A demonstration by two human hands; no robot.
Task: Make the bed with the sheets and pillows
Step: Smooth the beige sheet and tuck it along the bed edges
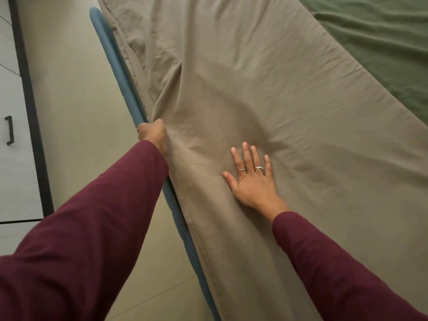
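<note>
Gripping the tan sheet (266, 100) at the blue bed edge (120, 72), nine o'clock, the left hand (152, 135) tucks while the right hand (251, 179) presses flat; pillows appear still to come.
</note>
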